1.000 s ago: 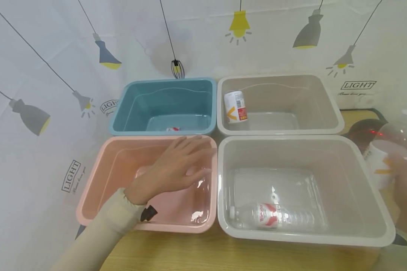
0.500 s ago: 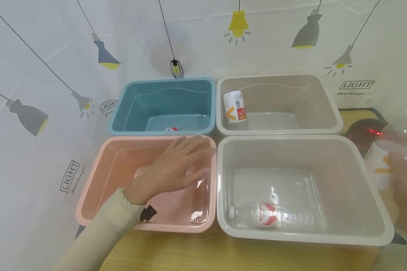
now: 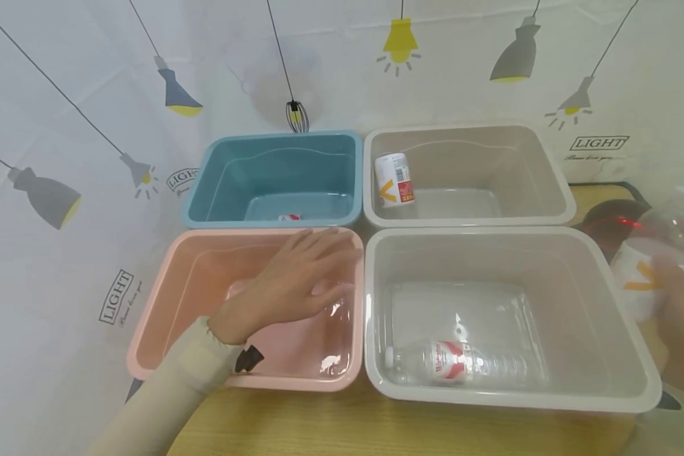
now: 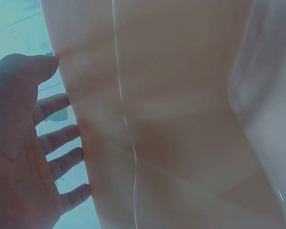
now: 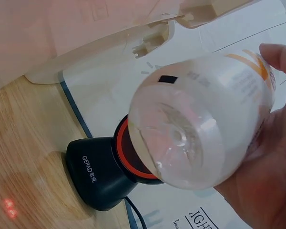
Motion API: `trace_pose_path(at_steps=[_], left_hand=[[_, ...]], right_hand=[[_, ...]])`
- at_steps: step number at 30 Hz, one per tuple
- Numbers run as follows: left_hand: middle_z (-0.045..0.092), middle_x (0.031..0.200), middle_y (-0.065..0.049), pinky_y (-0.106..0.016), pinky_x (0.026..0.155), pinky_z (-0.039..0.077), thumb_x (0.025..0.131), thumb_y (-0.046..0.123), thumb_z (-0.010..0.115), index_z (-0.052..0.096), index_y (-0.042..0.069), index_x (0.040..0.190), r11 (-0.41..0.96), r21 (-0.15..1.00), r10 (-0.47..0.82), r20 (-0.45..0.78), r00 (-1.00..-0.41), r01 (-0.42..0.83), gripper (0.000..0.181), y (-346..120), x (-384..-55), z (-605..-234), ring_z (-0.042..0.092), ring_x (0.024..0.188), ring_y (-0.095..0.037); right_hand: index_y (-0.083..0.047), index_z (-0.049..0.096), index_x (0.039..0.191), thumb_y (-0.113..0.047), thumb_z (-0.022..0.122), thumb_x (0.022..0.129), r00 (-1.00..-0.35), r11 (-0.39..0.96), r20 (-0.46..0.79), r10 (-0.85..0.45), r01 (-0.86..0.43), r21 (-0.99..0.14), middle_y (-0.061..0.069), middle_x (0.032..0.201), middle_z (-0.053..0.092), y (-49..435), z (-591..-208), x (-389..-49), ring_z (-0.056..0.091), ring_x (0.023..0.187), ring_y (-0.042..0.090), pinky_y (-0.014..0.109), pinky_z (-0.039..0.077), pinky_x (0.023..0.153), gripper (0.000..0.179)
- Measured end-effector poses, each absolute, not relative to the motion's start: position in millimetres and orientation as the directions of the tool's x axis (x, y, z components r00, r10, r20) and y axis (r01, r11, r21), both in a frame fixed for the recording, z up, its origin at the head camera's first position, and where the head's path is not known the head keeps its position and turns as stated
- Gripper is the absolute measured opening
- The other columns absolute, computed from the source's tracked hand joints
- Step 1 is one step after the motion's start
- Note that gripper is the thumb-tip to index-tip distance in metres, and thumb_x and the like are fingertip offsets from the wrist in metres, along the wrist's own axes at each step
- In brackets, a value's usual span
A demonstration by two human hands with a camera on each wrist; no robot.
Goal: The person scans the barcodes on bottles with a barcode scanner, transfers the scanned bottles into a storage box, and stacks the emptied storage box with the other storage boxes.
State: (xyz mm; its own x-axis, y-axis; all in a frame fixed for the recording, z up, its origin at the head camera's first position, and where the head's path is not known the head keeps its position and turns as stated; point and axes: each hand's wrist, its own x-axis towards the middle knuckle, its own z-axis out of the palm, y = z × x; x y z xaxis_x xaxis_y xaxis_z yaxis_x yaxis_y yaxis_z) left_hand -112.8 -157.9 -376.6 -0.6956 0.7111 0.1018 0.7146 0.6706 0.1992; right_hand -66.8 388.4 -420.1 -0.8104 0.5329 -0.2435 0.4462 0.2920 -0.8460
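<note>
Head view, nearest me: bare strip of desk (image 3: 399, 427). Right hand (image 5: 276, 167), blurred here, grips a clear bottle (image 5: 195, 119) with an orange-marked white label, held just right of the grey tub (image 3: 519, 399). I see the left hand's (image 3: 291, 278) fingers spread, tips at the pink tub's (image 3: 296, 384) rim. Grey tub: red-and-white-labelled bottle (image 3: 450, 362) on its side. Beyond, a black scanner (image 5: 97, 174) faces the held bottle's base; I cannot tell contact. Farther: blue tub (image 3: 296, 168), red-and-white item (image 3: 290, 217) partly hidden; beige tub (image 3: 473, 164), tilted white cylinder (image 3: 395, 180) at left. Farthest: lamp-printed backdrop (image 3: 342, 76).
</note>
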Motion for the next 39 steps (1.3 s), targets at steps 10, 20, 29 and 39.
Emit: trace_pose_path(at_steps=[10,20,29,39], left_hand=[[0.039,0.171,0.002,-0.053,0.135,0.023,0.104,0.047,0.060,0.049,0.029,0.158,0.680,0.199,0.707,0.079,-0.703,0.706,0.058,-157,-112,-379,0.031,0.162,-0.023],[0.041,0.171,0.001,-0.053,0.135,0.024,0.104,0.048,0.061,0.051,0.028,0.158,0.682,0.212,0.702,0.079,-0.708,0.700,0.058,-159,-109,-381,0.033,0.161,-0.024],[0.040,0.171,0.001,-0.054,0.134,0.024,0.104,0.048,0.060,0.051,0.028,0.158,0.671,0.213,0.709,0.093,-0.699,0.710,0.058,-159,-109,-381,0.033,0.161,-0.024],[0.040,0.171,0.000,-0.055,0.134,0.024,0.104,0.049,0.060,0.050,0.028,0.158,0.665,0.208,0.715,0.099,-0.692,0.717,0.058,-158,-110,-380,0.032,0.161,-0.025]], right_hand=[[-0.057,0.016,0.163,-0.016,0.042,0.111,-0.812,0.351,-0.214,0.543,0.451,-0.821,-0.001,0.174,0.024,389,-420,-75,0.041,0.100,-0.001,0.015,0.049,0.053,0.070],[-0.040,0.034,0.163,-0.019,0.050,0.110,-0.880,0.367,-0.082,0.467,0.277,-0.888,-0.029,0.130,0.048,391,-437,-66,0.049,0.099,-0.008,0.004,0.046,0.067,0.060],[-0.058,0.025,0.159,-0.048,0.057,0.107,-0.864,0.351,-0.216,0.455,0.396,-0.848,-0.030,0.109,0.044,393,-437,-58,0.055,0.079,-0.005,0.022,0.055,0.052,0.063],[-0.065,0.015,0.158,-0.055,0.050,0.107,-0.804,0.406,-0.237,0.546,0.501,-0.764,-0.020,0.110,0.041,392,-430,-62,0.052,0.083,0.005,0.026,0.054,0.052,0.062]])
